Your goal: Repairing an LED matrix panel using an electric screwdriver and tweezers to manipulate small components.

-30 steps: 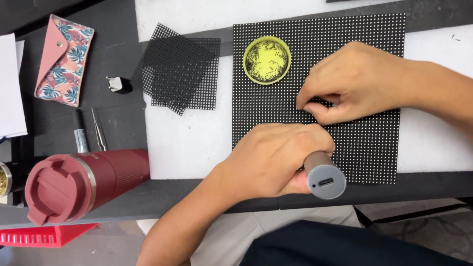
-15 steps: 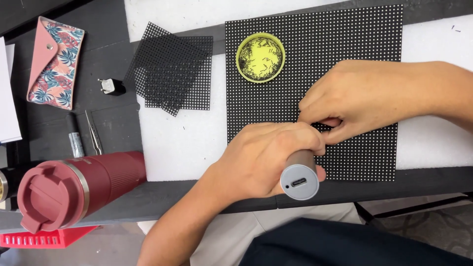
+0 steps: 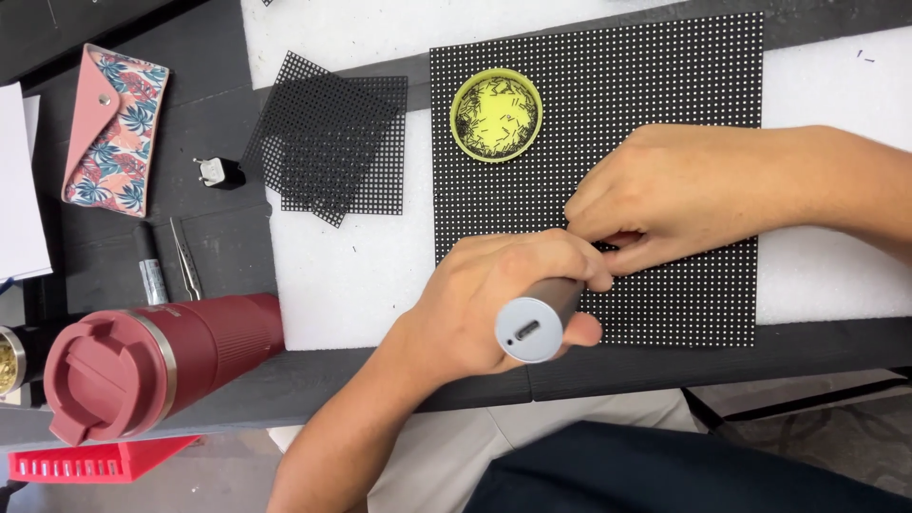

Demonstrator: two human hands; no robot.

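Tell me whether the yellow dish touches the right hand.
Apart. The head view shows bare dotted panel between the yellow dish and the right hand.

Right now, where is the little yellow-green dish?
In the head view, the yellow-green dish sits on the black dotted panel, upper left corner, above both hands.

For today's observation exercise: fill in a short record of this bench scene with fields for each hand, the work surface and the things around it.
left hand: left hand grips a grey tool, pen-fashion, tip hidden under the fingers
right hand: right hand pinches at the panel beside the tool tip
panel: black dotted panel lying flat on white foam
dish: yellow-green dish of small dark bits, on the panel
mesh: two black mesh pieces, overlapping, left of the panel
left side: red flask, flowered pouch, tweezers
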